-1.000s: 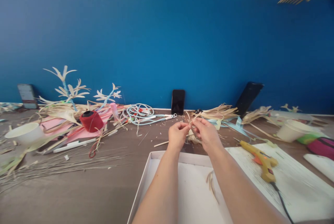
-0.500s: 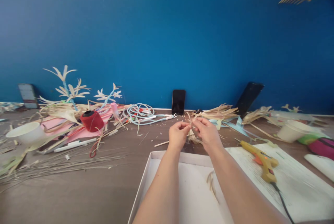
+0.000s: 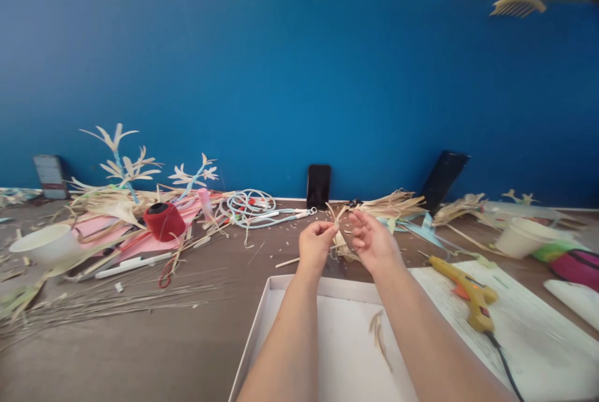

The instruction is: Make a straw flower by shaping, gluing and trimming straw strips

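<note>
Between the thumb and fingers of my left hand [image 3: 317, 245] is a small dried-husk flower [image 3: 337, 213], its pale, narrow petals fanning upward. My right hand [image 3: 375, 241] is just to the right of it, fingers loosely curled and apart, with nothing visible in them. Below and between the hands lie pale husk pieces [image 3: 344, 246] on the table. Under my forearms is a shallow white box lid [image 3: 346, 352], with a few thin husk strips [image 3: 380, 336] inside it.
A yellow glue gun [image 3: 468, 293] rests on printed paper [image 3: 538, 333] at right. Left stand husk flowers on blue stems [image 3: 122, 168], a red thread spool [image 3: 163, 221], a white bowl [image 3: 45, 243] and thin wires [image 3: 116, 299]. A phone [image 3: 319, 186] leans on the blue partition [image 3: 299, 77].
My right hand has let go of the flower and moved slightly right, its fingers opening. The left hand keeps its pinch. The view has tipped up a little.
</note>
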Available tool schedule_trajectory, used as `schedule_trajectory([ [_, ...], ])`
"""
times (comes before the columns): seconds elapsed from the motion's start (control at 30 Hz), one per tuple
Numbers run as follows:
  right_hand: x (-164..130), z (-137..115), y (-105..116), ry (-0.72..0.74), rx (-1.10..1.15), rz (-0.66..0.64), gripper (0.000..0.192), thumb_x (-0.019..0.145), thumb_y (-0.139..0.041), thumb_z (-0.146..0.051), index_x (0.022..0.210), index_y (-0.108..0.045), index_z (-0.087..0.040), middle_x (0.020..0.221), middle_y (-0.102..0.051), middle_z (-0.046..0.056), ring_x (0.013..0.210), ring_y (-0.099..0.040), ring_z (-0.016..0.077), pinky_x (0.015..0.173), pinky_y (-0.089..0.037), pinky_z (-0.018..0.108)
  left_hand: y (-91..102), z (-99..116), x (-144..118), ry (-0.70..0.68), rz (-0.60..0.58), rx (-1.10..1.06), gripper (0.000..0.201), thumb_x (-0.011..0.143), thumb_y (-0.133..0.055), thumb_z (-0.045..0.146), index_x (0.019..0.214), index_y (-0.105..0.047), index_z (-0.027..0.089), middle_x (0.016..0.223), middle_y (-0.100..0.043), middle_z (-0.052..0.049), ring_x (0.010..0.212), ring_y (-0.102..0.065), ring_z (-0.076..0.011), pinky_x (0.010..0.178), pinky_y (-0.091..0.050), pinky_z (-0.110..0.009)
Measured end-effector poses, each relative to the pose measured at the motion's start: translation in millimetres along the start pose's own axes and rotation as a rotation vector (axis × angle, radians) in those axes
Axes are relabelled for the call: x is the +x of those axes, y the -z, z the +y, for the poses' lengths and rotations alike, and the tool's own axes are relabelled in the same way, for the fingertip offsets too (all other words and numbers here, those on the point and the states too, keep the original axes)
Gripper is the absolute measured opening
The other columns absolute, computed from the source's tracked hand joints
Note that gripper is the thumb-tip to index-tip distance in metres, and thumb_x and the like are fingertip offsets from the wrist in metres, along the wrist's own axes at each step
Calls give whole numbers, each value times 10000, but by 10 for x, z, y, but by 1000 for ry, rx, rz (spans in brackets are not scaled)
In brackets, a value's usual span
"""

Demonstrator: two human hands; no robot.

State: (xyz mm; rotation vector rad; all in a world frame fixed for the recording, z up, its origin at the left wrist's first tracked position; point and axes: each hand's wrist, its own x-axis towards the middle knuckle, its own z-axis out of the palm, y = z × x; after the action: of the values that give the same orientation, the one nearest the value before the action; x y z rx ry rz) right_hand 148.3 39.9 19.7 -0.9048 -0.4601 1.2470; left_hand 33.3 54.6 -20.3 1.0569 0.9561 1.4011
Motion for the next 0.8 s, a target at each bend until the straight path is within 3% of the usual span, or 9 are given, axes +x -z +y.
schedule_trajectory([
  [0.2,3,48,13,63,-79,-35,249,649,-675,-262,878,-609,-189,847,-660,36,438,-425,41,296,-229,131,-2,52,-22,59,29,-76,299,579,-731,367,744,-656,129,492,-496,42,432,-381,-49,433,-286,-185],
  [0.43,-168,121,-93,423,-461,-136,300,719,-621,-335,976,-605,-181,856,-681,58,439,-432,54,370,-324,175,21,56,-15,92,-9,-202,317,565,-751,360,747,-653,120,526,-526,30,456,-405,-42,439,-288,-171],
  [0.6,-247,173,-118,580,-614,-175,278,777,-565,-320,1013,-599,-177,840,-680,67,472,-471,77,456,-415,216,25,56,-13,89,-37,-225,316,561,-754,358,746,-661,118,531,-542,23,461,-424,-45,437,-285,-170],
  [0.8,-238,241,-62,752,-799,-159,276,817,-523,-303,1060,-611,-206,954,-685,83,691,-627,160,632,-492,279,19,86,-23,92,-38,-229,295,565,-750,326,747,-666,110,495,-517,31,452,-415,-46,434,-277,-169],
])
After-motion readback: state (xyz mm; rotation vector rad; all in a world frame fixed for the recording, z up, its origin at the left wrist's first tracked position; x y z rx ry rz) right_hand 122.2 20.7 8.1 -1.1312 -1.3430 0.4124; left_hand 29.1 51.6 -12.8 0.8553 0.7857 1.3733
